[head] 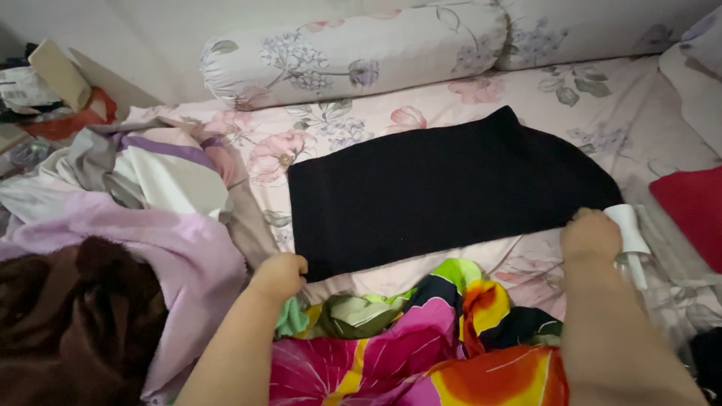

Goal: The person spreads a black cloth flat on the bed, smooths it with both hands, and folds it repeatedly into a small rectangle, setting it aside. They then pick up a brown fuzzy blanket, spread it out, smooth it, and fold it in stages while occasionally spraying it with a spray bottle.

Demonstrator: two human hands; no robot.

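Observation:
A black garment (444,188) lies flat and folded on a floral bed sheet (526,98). My left hand (280,275) grips its near left corner, fingers curled on the edge. At the near right corner my right hand (590,234) pinches the black cloth's edge. A clear spray bottle with a white nozzle (630,240) lies right beside my right hand, touching or nearly touching it.
A bright flowered cloth (421,346) lies between my arms near me. A heap of lilac, striped and brown laundry (128,225) fills the left. A floral bolster (353,49) lies at the back. A red cloth (696,210) sits at the right edge.

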